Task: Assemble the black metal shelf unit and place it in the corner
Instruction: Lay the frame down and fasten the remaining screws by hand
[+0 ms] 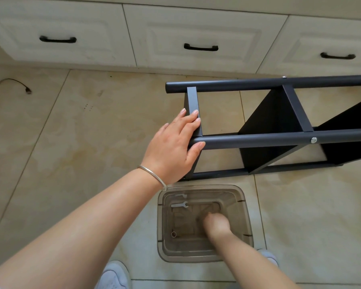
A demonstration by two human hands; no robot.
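Inside clear bin [204, 189], right hand [216, 225], flat wrench [179, 205], ring [173, 234]

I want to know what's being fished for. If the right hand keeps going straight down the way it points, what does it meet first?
The right hand points down into the clear plastic bin; its floor comes first, likely. Depth is unclear. The wrench lies off to the side.

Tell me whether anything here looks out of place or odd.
A loose cable trails across the floor tiles at far left, plug end lying free. The shelf unit lies on its side, but that fits mid-assembly. Nothing looks spilled or broken.
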